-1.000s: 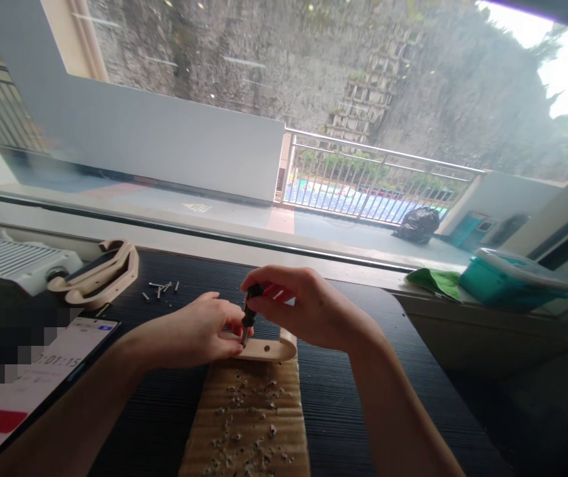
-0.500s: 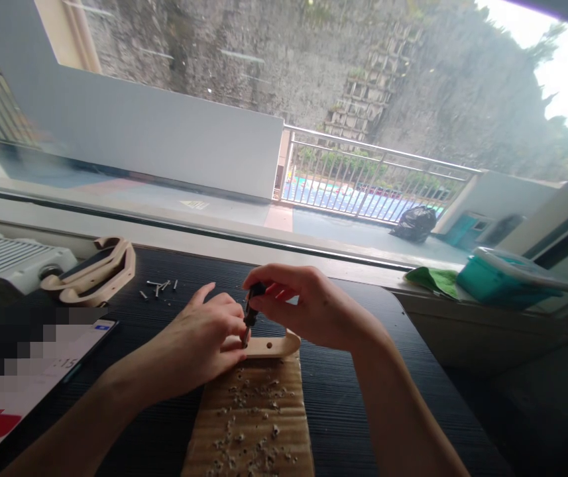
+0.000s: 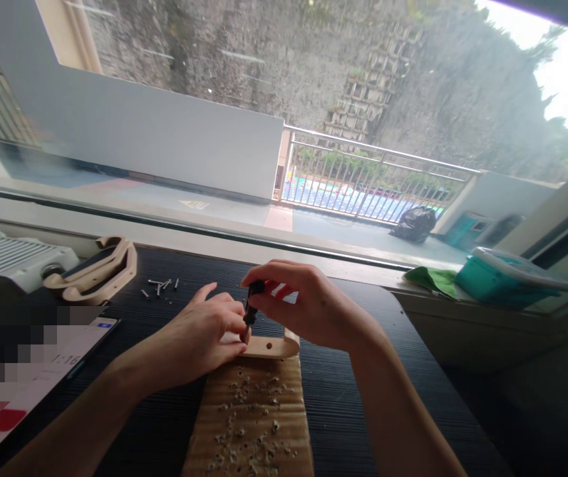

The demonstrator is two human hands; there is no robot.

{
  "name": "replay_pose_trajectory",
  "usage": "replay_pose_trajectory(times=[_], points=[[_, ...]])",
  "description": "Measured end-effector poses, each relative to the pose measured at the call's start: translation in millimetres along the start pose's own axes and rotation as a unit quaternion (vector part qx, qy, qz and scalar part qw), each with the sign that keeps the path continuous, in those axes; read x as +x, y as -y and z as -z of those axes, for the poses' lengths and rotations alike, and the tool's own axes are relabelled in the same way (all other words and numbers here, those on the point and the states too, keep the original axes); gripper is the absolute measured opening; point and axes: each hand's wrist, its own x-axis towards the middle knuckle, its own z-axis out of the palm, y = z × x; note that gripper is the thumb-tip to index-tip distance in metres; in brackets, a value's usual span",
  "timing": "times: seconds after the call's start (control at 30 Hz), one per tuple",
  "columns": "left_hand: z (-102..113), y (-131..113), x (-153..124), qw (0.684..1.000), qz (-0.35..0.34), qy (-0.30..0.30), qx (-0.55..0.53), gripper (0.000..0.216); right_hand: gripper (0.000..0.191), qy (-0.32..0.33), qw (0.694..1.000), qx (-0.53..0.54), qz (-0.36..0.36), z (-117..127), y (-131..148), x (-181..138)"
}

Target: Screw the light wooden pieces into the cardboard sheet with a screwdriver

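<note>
My right hand (image 3: pixel 303 305) is closed round a small black and red screwdriver (image 3: pixel 250 309), held upright with its tip down on a curved pale wooden piece (image 3: pixel 272 346). My left hand (image 3: pixel 203 338) rests on the left end of that piece, fingers pinched by the screwdriver's tip. The wooden piece lies at the far end of a brown cardboard sheet (image 3: pixel 254 424) on the dark table (image 3: pixel 363 404).
Loose screws (image 3: pixel 160 287) lie on the table to the left, near larger curved wooden parts (image 3: pixel 95 277). A phone (image 3: pixel 30 381) showing a timer sits at the near left. Shavings litter the cardboard. A teal box (image 3: pixel 507 281) and green cloth (image 3: pixel 433 279) sit on the right sill.
My left hand's fingers shifted slightly at the wooden piece, the index finger lifting. The screwdriver stays upright in my right hand. The phone's timer advanced.
</note>
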Motion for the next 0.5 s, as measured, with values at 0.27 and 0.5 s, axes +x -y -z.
replay_pose_trajectory(times=[0.27,0.5], points=[[-0.1,-0.8,1.2,1.0,0.011,0.012,0.009,0.017,0.025,0.02,1.0,0.006,-0.006,-0.2,-0.7,0.9],[-1.0,-0.4,2.5,1.0,0.01,0.004,0.016,0.019,0.022,0.011,1.0,0.012,-0.017,-1.3,0.1,0.9]])
